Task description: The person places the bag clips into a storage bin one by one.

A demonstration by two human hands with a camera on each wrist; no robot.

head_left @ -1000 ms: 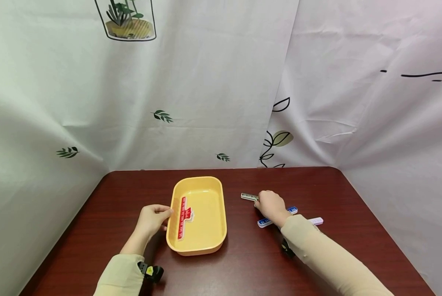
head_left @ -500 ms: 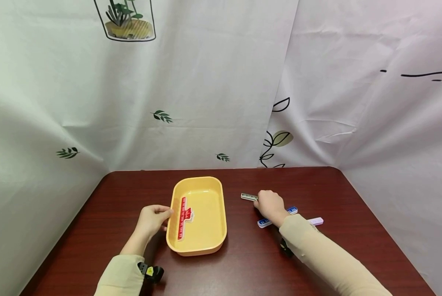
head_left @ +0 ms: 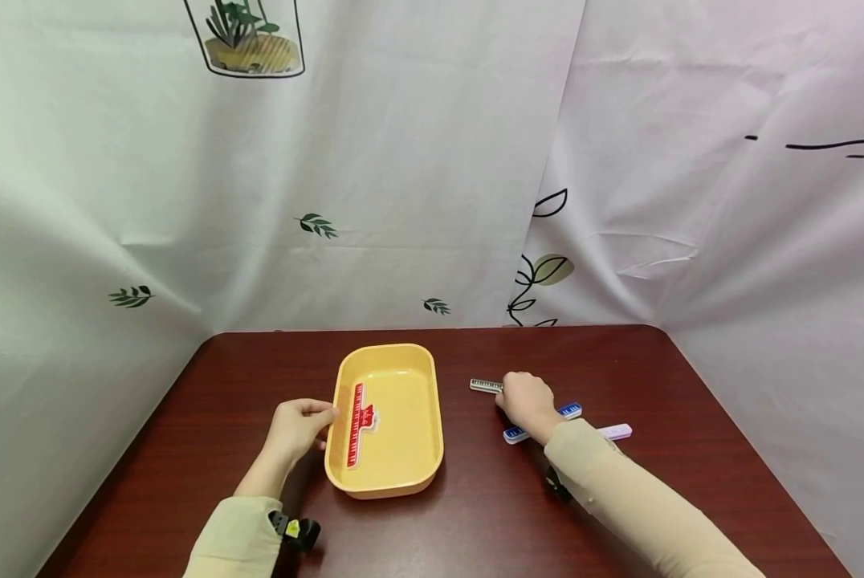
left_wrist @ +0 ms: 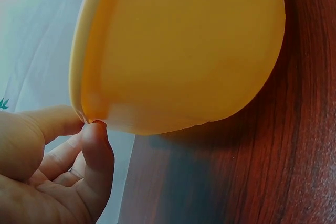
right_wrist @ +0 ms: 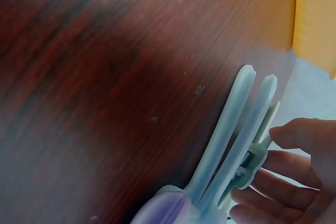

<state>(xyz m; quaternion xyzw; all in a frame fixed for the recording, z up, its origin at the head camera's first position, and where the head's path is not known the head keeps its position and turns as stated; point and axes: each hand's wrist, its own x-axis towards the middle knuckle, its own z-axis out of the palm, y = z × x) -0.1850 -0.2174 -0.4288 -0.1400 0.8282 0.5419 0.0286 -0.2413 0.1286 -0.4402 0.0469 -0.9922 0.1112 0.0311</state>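
My left hand (head_left: pixel 296 429) pinches the left rim of the yellow tray (head_left: pixel 406 437); thumb and finger meet at that rim in the left wrist view. Inside the tray lies a red-and-white bag clip (head_left: pixel 357 425), along the left side. On the right of the table, my right hand (head_left: pixel 528 399) pinches a greenish bag clip (head_left: pixel 486 386) by its handle, whose spring shows in the right wrist view. The striped bar points left toward the tray. Under the wrist lies a blue bag clip (head_left: pixel 572 410), its middle covered. A lilac bag clip (head_left: pixel 617 432) sticks out behind the sleeve.
The dark red wooden table (head_left: pixel 468 530) carries everything. White printed cloth (head_left: pixel 432 160) hangs behind and along both sides. Table surface separates the tray from the clips at the right.
The right hand and forearm have shifted very slightly to the left, with the greenish bag clip. The left hand and the tray stay put.
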